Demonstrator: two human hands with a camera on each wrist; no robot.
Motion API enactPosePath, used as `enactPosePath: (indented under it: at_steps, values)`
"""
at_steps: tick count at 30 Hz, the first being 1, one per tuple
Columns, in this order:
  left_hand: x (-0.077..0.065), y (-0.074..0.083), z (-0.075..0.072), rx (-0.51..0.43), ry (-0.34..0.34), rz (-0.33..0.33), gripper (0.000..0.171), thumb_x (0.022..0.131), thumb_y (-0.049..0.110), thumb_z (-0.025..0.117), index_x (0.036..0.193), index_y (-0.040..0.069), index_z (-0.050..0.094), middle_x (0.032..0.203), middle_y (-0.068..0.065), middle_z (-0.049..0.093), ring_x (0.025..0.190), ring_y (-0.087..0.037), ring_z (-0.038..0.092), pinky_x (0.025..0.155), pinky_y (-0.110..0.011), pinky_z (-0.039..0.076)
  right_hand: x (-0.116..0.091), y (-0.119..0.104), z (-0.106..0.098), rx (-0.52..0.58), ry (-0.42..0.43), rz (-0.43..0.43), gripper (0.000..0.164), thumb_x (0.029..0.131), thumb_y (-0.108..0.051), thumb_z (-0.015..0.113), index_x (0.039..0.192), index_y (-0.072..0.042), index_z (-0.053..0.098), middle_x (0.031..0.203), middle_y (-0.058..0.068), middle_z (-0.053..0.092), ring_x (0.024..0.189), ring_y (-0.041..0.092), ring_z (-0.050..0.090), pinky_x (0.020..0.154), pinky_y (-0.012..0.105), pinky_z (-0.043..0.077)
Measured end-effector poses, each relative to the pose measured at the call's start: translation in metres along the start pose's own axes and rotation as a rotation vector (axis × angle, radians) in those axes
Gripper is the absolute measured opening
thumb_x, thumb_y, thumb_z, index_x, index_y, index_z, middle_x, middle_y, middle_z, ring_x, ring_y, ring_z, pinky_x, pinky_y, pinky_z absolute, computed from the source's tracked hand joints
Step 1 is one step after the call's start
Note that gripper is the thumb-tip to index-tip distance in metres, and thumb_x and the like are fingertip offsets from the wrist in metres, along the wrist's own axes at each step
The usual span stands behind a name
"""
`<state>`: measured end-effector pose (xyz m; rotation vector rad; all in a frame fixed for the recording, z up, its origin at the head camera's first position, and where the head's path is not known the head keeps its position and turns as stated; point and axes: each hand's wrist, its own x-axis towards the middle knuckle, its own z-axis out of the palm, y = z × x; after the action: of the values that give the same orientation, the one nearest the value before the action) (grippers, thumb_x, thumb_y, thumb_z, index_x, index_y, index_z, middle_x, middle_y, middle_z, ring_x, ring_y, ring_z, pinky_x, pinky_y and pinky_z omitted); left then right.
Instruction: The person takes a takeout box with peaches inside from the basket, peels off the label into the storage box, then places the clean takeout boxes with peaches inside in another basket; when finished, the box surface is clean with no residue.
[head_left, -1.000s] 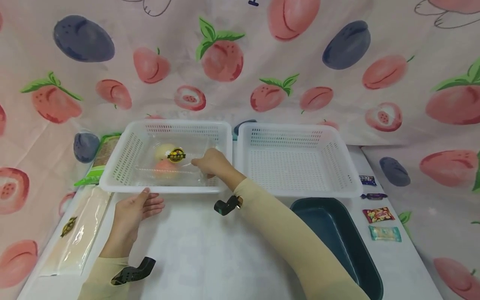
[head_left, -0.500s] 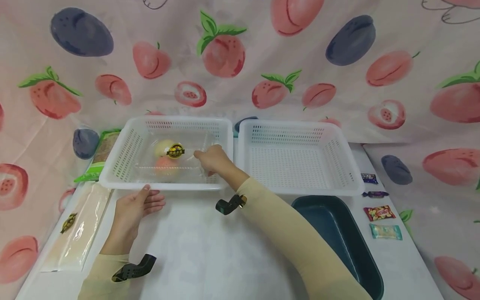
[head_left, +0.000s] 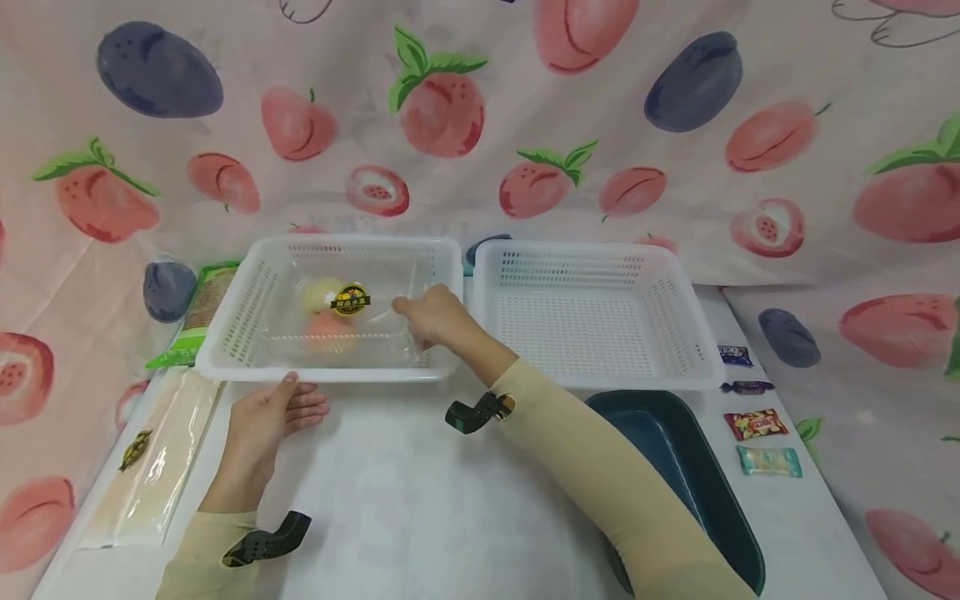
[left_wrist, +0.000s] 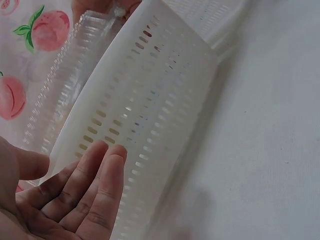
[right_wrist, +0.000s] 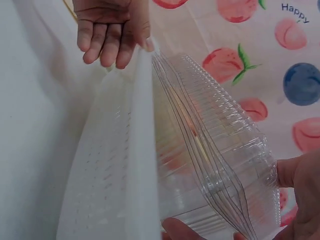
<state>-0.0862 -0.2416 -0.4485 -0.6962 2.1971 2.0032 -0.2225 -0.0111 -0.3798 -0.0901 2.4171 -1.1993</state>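
Note:
A clear plastic clamshell box (head_left: 375, 342) with a black-and-gold sticker (head_left: 350, 300) lies in the left white basket (head_left: 390, 375). Through its lid show a yellowish round fruit (head_left: 321, 293) and a reddish one (head_left: 330, 333). My right hand (head_left: 438, 317) grips the box's right end; in the right wrist view its thumb (right_wrist: 287, 172) is on one side and fingertips (right_wrist: 180, 230) on the other. At the basket's front rim is my left hand (head_left: 266, 425), thumb over the rim. Its fingers (left_wrist: 102, 200) lie straight along the outer wall.
Beside the left basket stands a second white basket (head_left: 577, 333), with a dark blue tray (head_left: 667, 442) in front. Several wrapped sweets (head_left: 756, 424) line the right edge. At left are a green-and-brown packet (head_left: 206, 308) and a long clear package (head_left: 153, 467).
My right hand and forearm have shifted slightly right and up, still holding the box end. My left hand keeps its place at the basket's front rim.

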Motion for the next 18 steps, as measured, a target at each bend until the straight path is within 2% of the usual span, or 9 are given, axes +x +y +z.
enactPosePath:
  at_steps: [4, 10, 15, 18]
  values:
    - [-0.001, -0.001, -0.001, 0.006, 0.001, -0.002, 0.061, 0.112, 0.041, 0.046, 0.133, -0.016, 0.056, 0.083, 0.008, 0.077, 0.078, -0.006, 0.077, 0.076, -0.025, 0.065, -0.010, -0.002, -0.011, 0.013, -0.004, -0.010, 0.055, 0.105, -0.044, 0.058, 0.129, 0.005, 0.056, 0.098, 0.011, 0.063, 0.074, 0.022, 0.069, 0.082, 0.039, 0.063]
    - [-0.001, -0.001, -0.001, 0.022, -0.007, -0.007, 0.063, 0.112, 0.042, 0.045, 0.135, -0.015, 0.055, 0.084, 0.009, 0.077, 0.079, -0.005, 0.076, 0.076, -0.024, 0.065, -0.026, -0.002, -0.028, -0.005, -0.003, -0.065, 0.044, 0.106, -0.042, 0.056, 0.114, 0.001, 0.063, 0.096, 0.012, 0.067, 0.074, 0.019, 0.067, 0.067, 0.027, 0.057]
    - [-0.001, -0.002, -0.001, 0.040, -0.010, 0.004, 0.065, 0.112, 0.043, 0.043, 0.137, -0.016, 0.054, 0.085, 0.009, 0.077, 0.079, -0.004, 0.076, 0.076, -0.023, 0.065, -0.040, 0.004, -0.041, 0.066, -0.019, -0.121, 0.039, 0.107, -0.038, 0.055, 0.121, -0.002, 0.062, 0.104, 0.013, 0.069, 0.081, 0.020, 0.066, 0.067, 0.026, 0.059]
    - [-0.001, -0.002, -0.001, 0.045, -0.011, 0.017, 0.066, 0.112, 0.044, 0.043, 0.137, -0.016, 0.054, 0.086, 0.009, 0.077, 0.079, -0.003, 0.076, 0.076, -0.022, 0.065, -0.049, 0.009, -0.047, 0.110, -0.029, -0.149, 0.039, 0.107, -0.035, 0.055, 0.114, 0.001, 0.067, 0.106, 0.014, 0.072, 0.084, 0.021, 0.067, 0.067, 0.027, 0.061]
